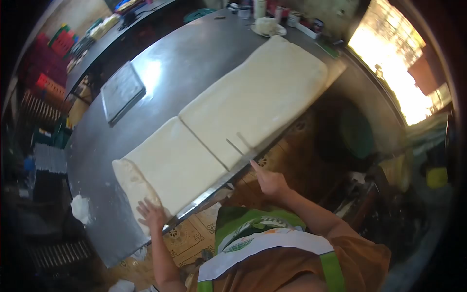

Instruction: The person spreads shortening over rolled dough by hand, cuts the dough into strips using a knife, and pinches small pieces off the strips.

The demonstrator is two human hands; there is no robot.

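Note:
A long slab of pale dough (253, 92) lies diagonally along the near edge of the metal table. A straight dark cut line crosses it left of the middle, with a shorter dark line to its right. On the folded left end of the dough, my left hand (152, 214) rests with its fingers spread. My right hand (271, 182) is closed at the near edge, index finger stretched along a thin, blurred knife (245, 140) whose blade reaches over the dough. The knife's handle is hidden in my hand.
A flat grey slab (122, 91) lies on the metal table (165, 78) at the upper left. Cup and saucer (267, 27), jars and bottles stand at the far end. White flour or dough (81, 209) is near the left edge. Crates (48, 87) stand at left; a bright window is at right.

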